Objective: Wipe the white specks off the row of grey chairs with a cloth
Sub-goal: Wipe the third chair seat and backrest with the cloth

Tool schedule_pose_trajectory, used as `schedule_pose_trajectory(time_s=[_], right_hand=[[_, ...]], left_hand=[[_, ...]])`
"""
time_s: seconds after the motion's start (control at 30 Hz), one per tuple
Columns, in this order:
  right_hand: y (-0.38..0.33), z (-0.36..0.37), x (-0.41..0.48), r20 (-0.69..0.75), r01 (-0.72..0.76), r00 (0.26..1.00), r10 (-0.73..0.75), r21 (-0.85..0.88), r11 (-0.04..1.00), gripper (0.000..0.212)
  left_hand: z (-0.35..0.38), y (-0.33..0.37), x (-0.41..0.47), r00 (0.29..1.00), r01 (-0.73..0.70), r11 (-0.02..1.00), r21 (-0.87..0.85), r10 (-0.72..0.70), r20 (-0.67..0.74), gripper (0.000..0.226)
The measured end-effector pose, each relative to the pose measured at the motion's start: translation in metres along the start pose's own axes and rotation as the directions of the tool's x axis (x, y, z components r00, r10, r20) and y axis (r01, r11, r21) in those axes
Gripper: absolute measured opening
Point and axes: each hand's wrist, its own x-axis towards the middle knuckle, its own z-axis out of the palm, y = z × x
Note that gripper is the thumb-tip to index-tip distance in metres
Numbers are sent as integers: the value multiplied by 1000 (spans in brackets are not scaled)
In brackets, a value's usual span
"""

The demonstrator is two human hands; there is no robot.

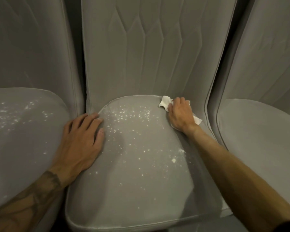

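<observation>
right grip point(180, 113) grasping cloth point(165, 101), fingers seemingly curled | left grip point(81, 139) released, flat on middle chair point(132, 195) | specks point(132, 114) between

Cloth point(164, 102) mostly hidden under right hand point(180, 113).

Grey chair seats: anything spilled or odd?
White specks litter the middle grey upholstered seat and the left grey seat; the right grey seat looks clean. A larger white crumb lies near the middle seat's right edge.
</observation>
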Motion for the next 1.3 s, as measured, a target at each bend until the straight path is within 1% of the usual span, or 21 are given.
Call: schedule_pose_trajectory(time_s=[0.1,0.17,0.2,0.27,0.37,0.4,0.47,0.53,0.6,0.63,0.67,0.77,0.8,0.87,0.97,1.0,1.03,1.1,1.17,1.23,1.3], right_hand=[[-26,8,-13,-20,144,990,-143,171,975,29],[-24,7,-27,16,265,961,-275,214,940,28],[-15,5,-26,36,287,953,-301,213,934,28],[0,2,-14,47,221,972,-232,166,961,29],[0,2,14,42,11,999,-13,52,999,32],[-9,4,16,33,14,999,-15,37,999,33],[-30,8,7,21,99,995,-102,132,986,32],[-41,7,-19,47,230,967,-249,248,941,31],[-28,1,-38,79,322,933,-351,253,912,30],[-16,-3,-39,77,327,932,-354,236,915,30],[-4,-7,-36,76,291,947,-311,203,935,29],[20,-14,-25,42,45,998,-49,105,993,30],[15,-12,-26,14,18,1000,-19,87,996,30],[-1,-7,-40,9,73,997,-75,138,988,28],[-4,-10,-69,91,233,961,-260,240,943,30],[6,-14,-71,111,247,954,-278,237,940,31],[17,-18,-71,116,226,960,-255,219,949,31],[35,-26,-68,105,78,990,-98,184,980,31],[35,-27,-68,31,-49,999,45,141,989,29],[14,-22,-79,-23,-31,999,35,148,988,27],[-5,-20,-99,17,61,998,-67,224,973,28]], left_hand=[[0,0,-1,1000,-5,1000,-4,5,-4,47],[-1,0,-1,1000,-4,1000,-1,4,-8,47],[-1,0,0,1000,-6,1000,0,6,-9,47],[-2,1,-1,1000,-5,1000,-3,5,-8,47],[-3,2,-1,1000,-2,1000,-7,2,-11,47],[-3,2,-1,1000,-3,1000,-6,3,-14,47],[-1,1,-1,1000,-7,1000,-1,7,-21,47],[1,-1,-1,1000,-11,1000,8,11,-30,45],[3,-4,-1,999,-22,1000,20,22,-35,45],[4,-5,-1,999,-29,999,25,30,-39,45],[5,-6,-1,998,-36,999,29,37,-44,45],[7,-5,-1,997,-39,998,44,41,-58,44],[7,-5,-1,997,-34,998,44,37,-63,44],[7,-5,0,997,-34,998,45,37,-67,44],[9,-6,0,996,-48,998,48,51,-68,45],[9,-7,-1,996,-51,998,48,54,-68,45],[10,-8,-1,996,-52,997,48,55,-73,46],[12,-9,-1,995,-51,997,58,56,-86,45],[14,-10,0,994,-43,997,69,49,-96,44],[15,-11,2,993,-38,997,72,46,-105,43],[17,-12,3,993,-45,996,78,53,-108,43]])
